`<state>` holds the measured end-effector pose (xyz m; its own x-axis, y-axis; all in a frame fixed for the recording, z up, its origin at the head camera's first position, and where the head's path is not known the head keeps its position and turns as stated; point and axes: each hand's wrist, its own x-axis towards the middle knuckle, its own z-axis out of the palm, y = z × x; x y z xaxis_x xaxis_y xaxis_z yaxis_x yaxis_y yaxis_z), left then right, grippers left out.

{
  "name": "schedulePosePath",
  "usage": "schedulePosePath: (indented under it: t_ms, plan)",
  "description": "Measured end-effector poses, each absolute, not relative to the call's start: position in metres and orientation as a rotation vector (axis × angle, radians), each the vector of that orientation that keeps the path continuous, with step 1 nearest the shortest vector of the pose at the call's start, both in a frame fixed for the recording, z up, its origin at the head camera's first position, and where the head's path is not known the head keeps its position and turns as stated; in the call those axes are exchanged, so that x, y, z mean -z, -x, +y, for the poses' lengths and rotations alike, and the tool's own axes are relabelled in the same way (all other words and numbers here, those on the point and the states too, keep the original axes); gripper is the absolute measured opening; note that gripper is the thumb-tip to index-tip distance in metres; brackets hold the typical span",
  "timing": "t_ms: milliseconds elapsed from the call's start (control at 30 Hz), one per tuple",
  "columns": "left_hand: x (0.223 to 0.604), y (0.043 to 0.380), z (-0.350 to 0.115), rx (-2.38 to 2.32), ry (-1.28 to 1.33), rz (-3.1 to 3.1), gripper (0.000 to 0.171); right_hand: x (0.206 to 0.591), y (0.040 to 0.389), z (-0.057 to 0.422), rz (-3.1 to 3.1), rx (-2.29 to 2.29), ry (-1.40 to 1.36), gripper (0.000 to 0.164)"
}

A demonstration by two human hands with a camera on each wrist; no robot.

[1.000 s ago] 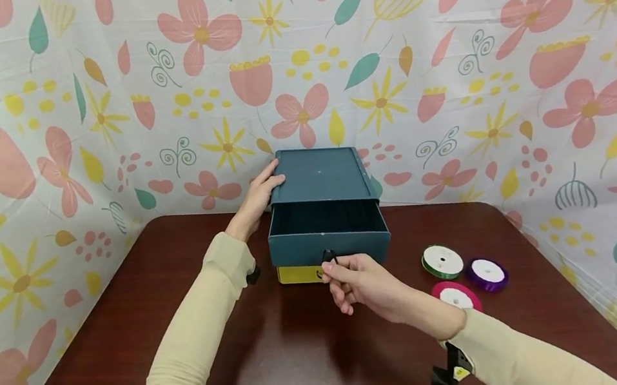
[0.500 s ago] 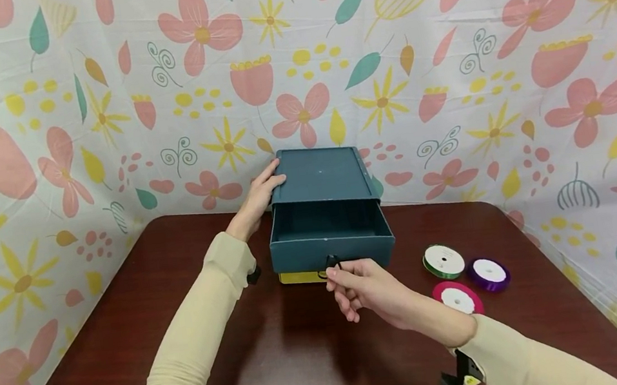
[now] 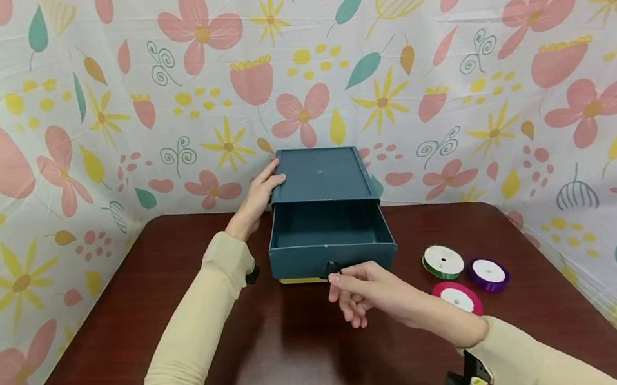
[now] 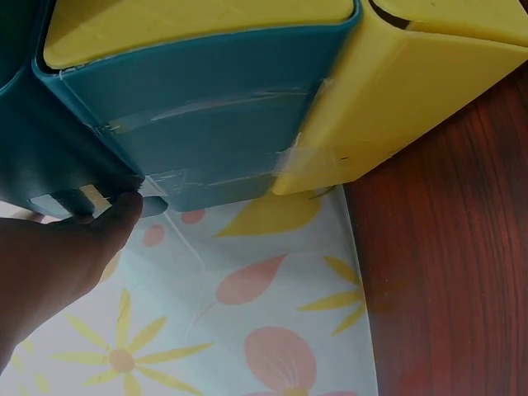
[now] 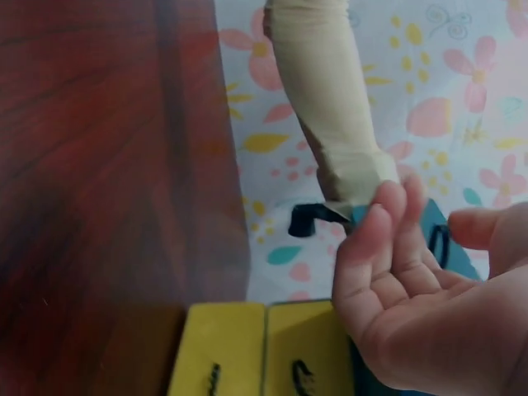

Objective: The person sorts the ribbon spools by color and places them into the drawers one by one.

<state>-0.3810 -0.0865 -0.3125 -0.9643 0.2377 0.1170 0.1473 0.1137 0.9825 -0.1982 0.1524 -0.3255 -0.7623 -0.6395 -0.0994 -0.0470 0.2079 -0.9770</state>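
A dark teal drawer cabinet (image 3: 320, 174) stands on the table, its top drawer (image 3: 302, 259) pulled well out and bare inside. My right hand (image 3: 377, 291) pinches the black loop pull (image 3: 330, 267) on that drawer's front between thumb and index finger; the other fingers curl loosely below. In the right wrist view, the black loop (image 5: 440, 245) shows beside the thumb. My left hand (image 3: 257, 202) rests on the cabinet's left side and top edge. The left wrist view shows that hand (image 4: 70, 260) against the teal wall. Below the drawer, yellow drawer fronts (image 5: 219, 342) carry black pulls.
Three ribbon spools lie right of the cabinet: green (image 3: 442, 262), purple (image 3: 488, 274) and pink (image 3: 458, 298). The brown table (image 3: 284, 365) meets a flower-printed cloth (image 3: 291, 58) behind and at the sides.
The top drawer has slid further out toward me, covering more of the yellow front below. My right hand has moved back and slightly right with it. The left hand has kept its place.
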Motion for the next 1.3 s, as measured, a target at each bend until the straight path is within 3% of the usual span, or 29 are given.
schedulePosePath:
  t_ms: [600,900,1000,1300]
  plan:
    - [0.313,0.38,-0.087,-2.026,-0.395,2.255,0.059,0.279,0.172,0.217,2.429,1.065,1.007,0.019]
    - [0.314,0.379,-0.086,-2.004,-0.409,2.27,0.058,0.282,0.178,0.261,2.931,0.795,0.771,0.017]
    - [0.314,0.38,-0.086,-1.992,-0.412,2.281,0.058,0.296,0.188,0.275,3.074,0.667,0.644,0.025]
    - [0.313,0.379,-0.086,-1.981,-0.418,2.287,0.058,0.346,0.213,0.314,3.066,0.442,0.289,0.07]
